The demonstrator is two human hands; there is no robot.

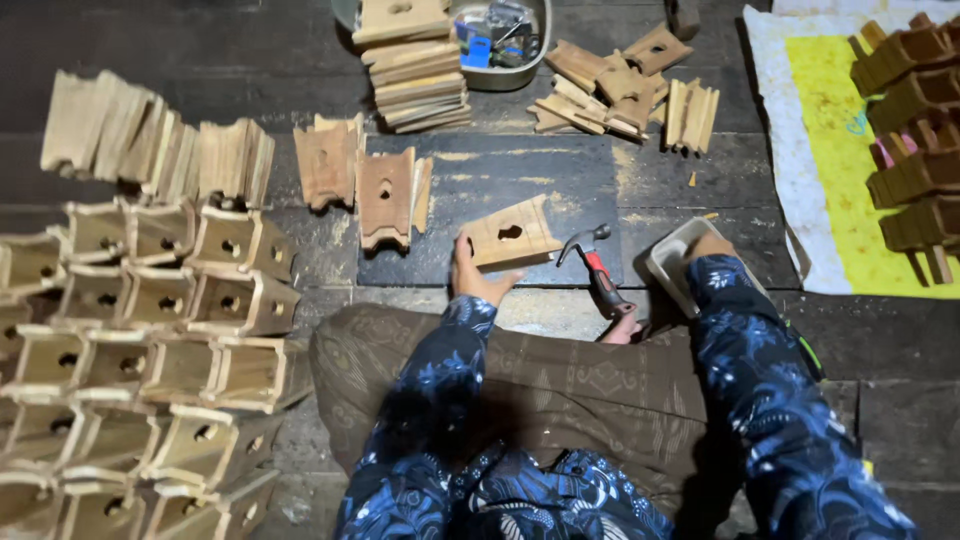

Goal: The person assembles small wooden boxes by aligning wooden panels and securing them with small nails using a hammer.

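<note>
The left hand (470, 272) sits near the centre of the view, fingers curled onto the lower left edge of a wooden panel (512, 235) with a hole in its middle; the panel lies tilted on a dark board (560, 180), touching the hand at its 7 o'clock corner; the hand grips it, thumb side up. The right hand (708, 245) reaches to 3 o'clock of the panel and rests inside a shallow pale tray (668, 262); its fingers are hidden by the tray wall and sleeve, so whether they are open or closed cannot be told. Between the two hands lies a hammer (598, 268), steel head toward the panel, red-and-black handle pointing to 5 o'clock; neither hand touches it. On the board at 10 o'clock of the panel stand more cut panels (385, 195), upright and leaning together; at 12 o'clock a stack of flat pieces (415, 75) sits just beside a metal bowl (535, 55) holding small items; at 1 o'clock a loose heap of pieces (610, 90) lies on the floor. At 9 o'clock, well apart, finished wooden boxes (150, 350) are piled in rows, openings facing the camera; at 3 o'clock a yellow-and-white mat (810, 150) carries darker boxes (915, 120).
</note>
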